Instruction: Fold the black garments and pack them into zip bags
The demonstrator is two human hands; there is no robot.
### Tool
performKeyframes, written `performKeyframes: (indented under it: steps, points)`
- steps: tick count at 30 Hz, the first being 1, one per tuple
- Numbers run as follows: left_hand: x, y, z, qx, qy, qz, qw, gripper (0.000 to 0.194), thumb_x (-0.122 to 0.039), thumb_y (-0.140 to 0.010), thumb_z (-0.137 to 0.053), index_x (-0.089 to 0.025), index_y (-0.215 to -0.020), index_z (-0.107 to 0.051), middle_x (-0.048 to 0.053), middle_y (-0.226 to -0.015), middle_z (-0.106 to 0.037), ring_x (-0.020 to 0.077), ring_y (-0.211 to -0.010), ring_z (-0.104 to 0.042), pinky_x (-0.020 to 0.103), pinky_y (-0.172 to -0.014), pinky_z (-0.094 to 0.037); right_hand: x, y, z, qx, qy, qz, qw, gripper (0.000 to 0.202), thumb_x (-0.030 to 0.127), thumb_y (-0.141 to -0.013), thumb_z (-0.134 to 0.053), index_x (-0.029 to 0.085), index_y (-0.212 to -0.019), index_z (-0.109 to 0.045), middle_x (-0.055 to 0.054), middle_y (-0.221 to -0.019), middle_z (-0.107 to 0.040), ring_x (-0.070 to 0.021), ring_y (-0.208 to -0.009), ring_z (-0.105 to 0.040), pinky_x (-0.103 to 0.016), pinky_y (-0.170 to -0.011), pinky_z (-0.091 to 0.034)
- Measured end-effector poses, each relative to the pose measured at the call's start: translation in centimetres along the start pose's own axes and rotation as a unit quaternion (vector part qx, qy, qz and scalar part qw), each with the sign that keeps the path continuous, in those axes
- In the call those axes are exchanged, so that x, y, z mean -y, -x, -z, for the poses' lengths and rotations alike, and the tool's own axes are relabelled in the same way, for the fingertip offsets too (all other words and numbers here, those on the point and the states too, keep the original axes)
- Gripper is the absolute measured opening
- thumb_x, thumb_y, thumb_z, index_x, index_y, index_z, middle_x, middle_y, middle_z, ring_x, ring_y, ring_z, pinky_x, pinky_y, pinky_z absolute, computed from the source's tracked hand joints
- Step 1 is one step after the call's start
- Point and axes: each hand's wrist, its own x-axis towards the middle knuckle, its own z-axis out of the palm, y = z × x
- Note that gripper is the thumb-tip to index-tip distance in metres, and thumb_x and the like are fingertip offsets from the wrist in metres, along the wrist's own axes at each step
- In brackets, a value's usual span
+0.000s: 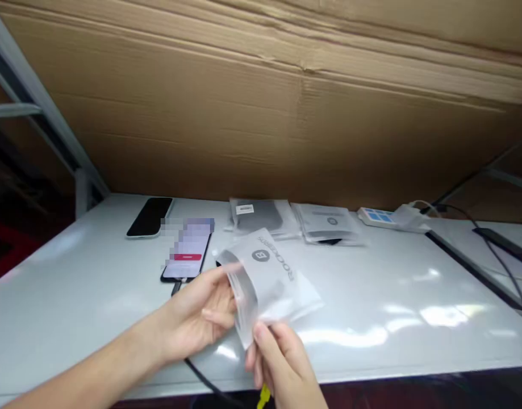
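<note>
A small stack of frosted plastic bags (269,284) is tilted above the table, the top one printed with a round logo and "ROCKBROS". My right hand (282,358) pinches the stack's near corner between thumb and fingers. At its left edge, my left hand (205,315) is palm up and grips the bags, with several fingertips hidden behind them. The bags look slightly blurred. Just beyond my left hand lies a phone with a lit screen (188,255), partly pixelated, with a cable at its near end.
A dark-screened phone (150,217) lies at the back left. Behind the bags are a packet with a white label (261,217) and another packet pile (329,224). A white power strip (384,218) and black cables are at right. Cardboard (261,113) walls the back.
</note>
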Motion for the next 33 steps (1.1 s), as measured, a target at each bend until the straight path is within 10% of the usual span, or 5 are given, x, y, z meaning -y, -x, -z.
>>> performKeyframes:
  steps: [6, 12, 15, 19, 33]
  points:
    - [0.6, 3.0, 0.1, -0.052, -0.259, -0.061, 0.962, 0.03, -0.04, -0.084, -0.065, -0.019, -0.105, -0.07, 0.007, -0.106, -0.066, 0.0138, -0.072, -0.062, 0.015, -0.039, -0.035, 0.0, 0.3, 2.8, 0.014, -0.08, 0.023, 0.996, 0.048, 0.064, -0.073, -0.068, 0.017, -0.067, -0.056, 0.002, -0.056, -0.06, -0.0067, -0.041, -0.046, -0.018, -0.039, -0.031]
    - [3.2, 2.9, 0.5, -0.096, -0.628, -0.427, 0.644, 0.067, -0.039, -0.068, -0.08, -0.026, -0.13, -0.059, 0.011, -0.125, -0.063, 0.0314, -0.116, -0.055, 0.041, -0.101, -0.042, 0.3, 2.0, 4.4, 0.049, -0.206, 0.041, 0.976, 0.042, 0.059, -0.079, -0.065, 0.017, -0.073, -0.062, 0.0, -0.064, -0.063, -0.0024, -0.034, -0.036, -0.019, -0.036, -0.029]
    - [4.1, 1.1, 0.0, -0.028, -0.669, -0.443, 0.597, 0.088, -0.044, -0.07, -0.078, -0.024, -0.146, -0.039, 0.012, -0.143, -0.049, 0.0332, -0.13, -0.045, 0.043, -0.11, -0.034, 0.0, 2.5, 4.9, 0.08, -0.225, 0.045, 0.97, 0.043, 0.061, -0.08, -0.061, 0.019, -0.076, -0.065, 0.003, -0.05, -0.053, -0.0041, -0.031, -0.031, -0.019, -0.033, -0.025]
    - [3.9, -1.5, -0.8, -0.011, -0.725, -0.405, 0.556, 0.035, -0.034, -0.094, -0.051, -0.027, -0.127, -0.061, 0.009, -0.114, -0.069, 0.0261, -0.101, -0.063, 0.036, -0.086, -0.047, -0.2, 3.1, 6.0, 0.069, -0.252, 0.034, 0.965, 0.034, 0.055, -0.082, -0.063, 0.021, -0.081, -0.068, 0.002, -0.055, -0.057, -0.0054, -0.037, -0.038, -0.018, -0.037, -0.032]
    - [-9.8, -5.9, -8.1, -0.285, -0.715, -0.528, 0.359, 0.024, -0.038, -0.091, -0.054, -0.019, -0.095, -0.068, 0.005, -0.102, -0.06, 0.0226, -0.102, -0.056, 0.032, -0.08, -0.045, -0.8, 3.7, 11.4, -0.028, -0.257, 0.039, 0.965, 0.034, 0.054, -0.073, -0.074, 0.021, -0.076, -0.065, -0.002, -0.073, -0.061, -0.0105, -0.052, -0.052, -0.021, -0.043, -0.041]
